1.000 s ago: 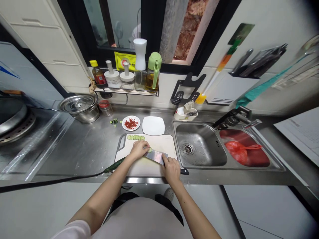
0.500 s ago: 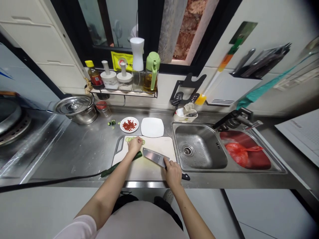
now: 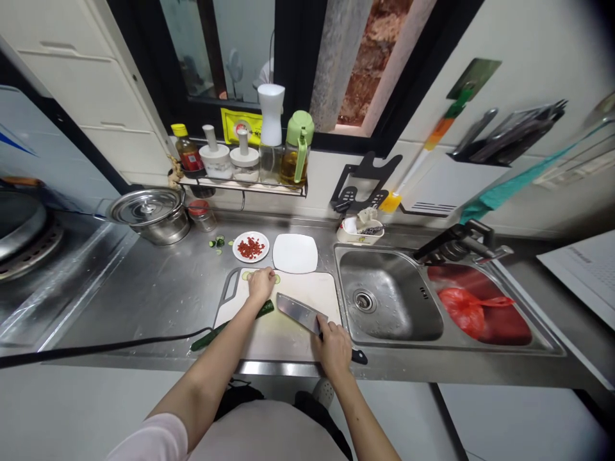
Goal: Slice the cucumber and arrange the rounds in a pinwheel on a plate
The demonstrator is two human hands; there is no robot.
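My left hand [image 3: 262,283] is at the back of the white cutting board [image 3: 307,294], its fingers bent together over a row of thin cucumber slices [image 3: 246,275]. Some slices show on either side of the hand; those beneath it are hidden. In my right hand [image 3: 335,346] is the handle of a cleaver [image 3: 298,312], its broad blade angled leftward over the board. Under my left forearm, a cut cucumber [image 3: 265,308] crosses the board's left part and runs past its edge. Behind the board are a plate of chopped red pieces [image 3: 251,247] and a bare white plate [image 3: 295,253].
A double sink [image 3: 389,294] with a red plastic bag [image 3: 464,310] lies to the right. A lidded steel pot [image 3: 154,214] and red-capped jar [image 3: 202,216] stand back left. Another black handle [image 3: 359,356] juts out by the board's front right corner. A dark cord [image 3: 120,346] runs leftward.
The view has tipped slightly, shifting the scene downward. My left hand stays over the slices, with fewer showing on its left side. The cleaver stays in my right hand, almost unmoved.
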